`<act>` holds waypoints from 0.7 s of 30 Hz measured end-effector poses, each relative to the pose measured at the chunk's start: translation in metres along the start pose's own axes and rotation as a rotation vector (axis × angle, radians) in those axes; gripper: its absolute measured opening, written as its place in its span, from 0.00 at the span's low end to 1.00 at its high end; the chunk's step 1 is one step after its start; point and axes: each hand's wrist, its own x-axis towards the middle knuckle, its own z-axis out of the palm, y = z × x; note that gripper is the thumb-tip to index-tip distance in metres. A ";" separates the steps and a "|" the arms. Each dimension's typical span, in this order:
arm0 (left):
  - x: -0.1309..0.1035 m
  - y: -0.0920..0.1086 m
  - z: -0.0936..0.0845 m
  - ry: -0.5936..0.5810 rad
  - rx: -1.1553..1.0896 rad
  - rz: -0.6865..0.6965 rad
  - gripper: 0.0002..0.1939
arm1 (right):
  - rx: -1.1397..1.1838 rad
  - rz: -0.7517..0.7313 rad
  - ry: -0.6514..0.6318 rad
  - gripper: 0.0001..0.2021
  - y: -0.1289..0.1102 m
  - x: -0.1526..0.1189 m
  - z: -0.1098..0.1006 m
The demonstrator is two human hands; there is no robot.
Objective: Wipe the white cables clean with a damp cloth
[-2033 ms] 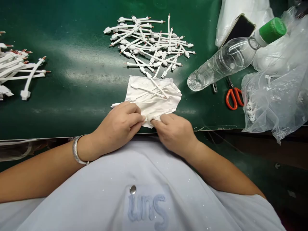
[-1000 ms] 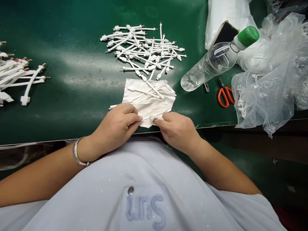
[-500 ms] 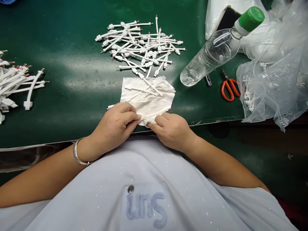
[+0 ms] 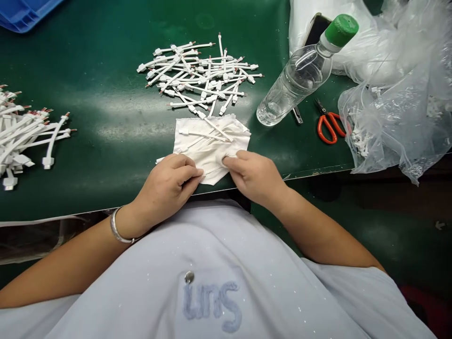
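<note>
My left hand (image 4: pixel 171 181) is closed in a pinch at the near edge of a white cloth (image 4: pixel 212 176) on the table. It grips a short white cable, mostly hidden, whose plug end (image 4: pixel 160 160) pokes out left of the knuckles. In my right hand (image 4: pixel 256 176), thumb and fingers are closed on a small wad of white cloth (image 4: pixel 221 156), a little above the spread cloth. Several short white cables (image 4: pixel 201 135) lie across the cloth's far part. Just beyond it spreads a loose pile of similar cables (image 4: pixel 208 77) with bare reddish wire tips.
Another cable pile (image 4: pixel 24 134) lies at the left. To the right stand or lie a clear bottle with a green cap (image 4: pixel 294 77), orange-handled scissors (image 4: pixel 328 127), a phone (image 4: pixel 317 29) and plastic bags (image 4: pixel 395 113). A blue bin (image 4: pixel 26 14) shows at top left.
My right hand has moved slightly up, away from the cloth's near edge, with the wad. My left hand keeps its pinch. The view has shifted, showing more of the blue bin.
</note>
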 end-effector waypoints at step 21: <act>0.002 0.007 -0.006 -0.010 0.267 0.052 0.09 | -0.088 -0.089 0.278 0.13 0.028 -0.014 0.004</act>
